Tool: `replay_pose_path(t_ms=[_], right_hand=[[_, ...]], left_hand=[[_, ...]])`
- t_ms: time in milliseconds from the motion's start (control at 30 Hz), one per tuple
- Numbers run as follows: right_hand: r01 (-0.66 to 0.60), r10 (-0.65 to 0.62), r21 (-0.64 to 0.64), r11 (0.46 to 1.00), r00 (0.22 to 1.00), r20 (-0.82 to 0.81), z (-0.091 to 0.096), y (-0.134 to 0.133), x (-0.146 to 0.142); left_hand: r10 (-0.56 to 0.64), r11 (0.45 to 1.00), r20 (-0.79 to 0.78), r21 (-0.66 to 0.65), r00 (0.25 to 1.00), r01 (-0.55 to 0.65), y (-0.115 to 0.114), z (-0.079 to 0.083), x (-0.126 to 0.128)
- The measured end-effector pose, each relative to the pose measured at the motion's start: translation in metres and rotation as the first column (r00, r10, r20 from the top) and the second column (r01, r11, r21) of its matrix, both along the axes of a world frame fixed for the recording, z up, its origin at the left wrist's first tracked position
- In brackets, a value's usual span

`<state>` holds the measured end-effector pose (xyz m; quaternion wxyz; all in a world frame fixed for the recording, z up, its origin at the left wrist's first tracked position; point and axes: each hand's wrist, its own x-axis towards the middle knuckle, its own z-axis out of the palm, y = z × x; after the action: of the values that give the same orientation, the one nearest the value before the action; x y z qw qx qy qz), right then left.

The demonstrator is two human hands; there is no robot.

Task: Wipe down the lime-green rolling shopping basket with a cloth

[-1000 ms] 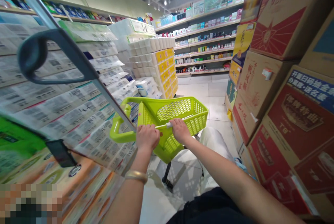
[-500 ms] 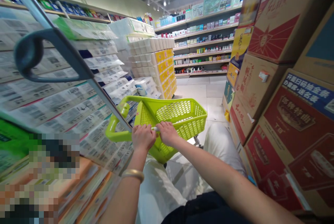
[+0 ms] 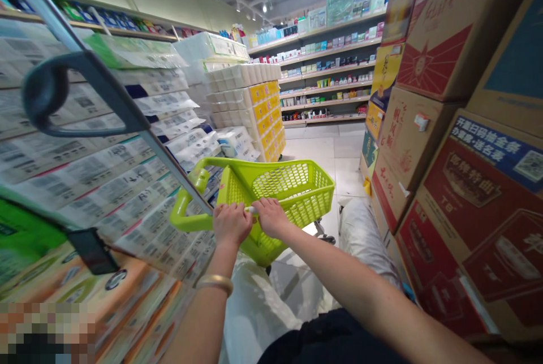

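Note:
A lime-green rolling shopping basket (image 3: 303,211) with lattice walls is in front of my legs. My left hand (image 3: 231,222) is closed at its near side, beside the lower end of a metal pole (image 3: 169,160). Just to its right, my right hand (image 3: 271,216) is closed over the near rim, knuckles up. A small white piece (image 3: 251,209) shows between the hands; what lies under the fingers is hidden. The pole slants up to the left and carries a dark grey loop grip (image 3: 46,95). The basket's visible interior holds nothing.
Stacked tissue packs (image 3: 169,98) line the left. Red and brown cartons (image 3: 475,200) rise close on the right. A dark phone-like device (image 3: 93,251) stands on orange packs at lower left. Ahead, pale floor (image 3: 318,146) leads to shelves of small goods (image 3: 331,78).
The view has shifted slightly, and the basket appears a few pixels further left. My right leg looks different in position. Both hands keep the same grip.

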<state>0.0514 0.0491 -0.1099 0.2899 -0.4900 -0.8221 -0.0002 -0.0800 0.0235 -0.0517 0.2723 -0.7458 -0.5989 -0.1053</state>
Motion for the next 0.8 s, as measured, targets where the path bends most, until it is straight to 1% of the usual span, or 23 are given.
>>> replay_pose_path(t_ms=[200, 533, 633, 733, 800], right_hand=[[0.001, -0.001, -0.024, 1.0, 1.0, 0.024, 0.002, -0.001, 0.002], [-0.023, 0.024, -0.034, 0.999, 0.999, 0.022, 0.007, -0.004, 0.006], [0.008, -0.008, -0.035, 0.999, 1.0, 0.021, 0.004, -0.003, 0.022], [0.115, -0.115, -0.048, 0.992, 0.993, 0.004, -0.006, 0.0, 0.05], [0.191, -0.193, -0.058, 0.98, 0.981, -0.013, -0.012, 0.001, 0.063]], left_hand=[[-0.035, 0.998, 0.01, 0.055, 0.999, 0.035, 0.002, -0.003, -0.001], [-0.038, 0.997, -0.012, 0.065, 0.999, 0.039, -0.001, -0.003, -0.001], [-0.035, 0.997, -0.017, 0.065, 0.999, 0.036, -0.003, -0.002, -0.002], [-0.045, 0.996, -0.004, 0.071, 0.999, 0.045, -0.003, -0.002, -0.002], [-0.05, 0.996, 0.008, 0.077, 0.999, 0.049, -0.002, -0.003, -0.002]])
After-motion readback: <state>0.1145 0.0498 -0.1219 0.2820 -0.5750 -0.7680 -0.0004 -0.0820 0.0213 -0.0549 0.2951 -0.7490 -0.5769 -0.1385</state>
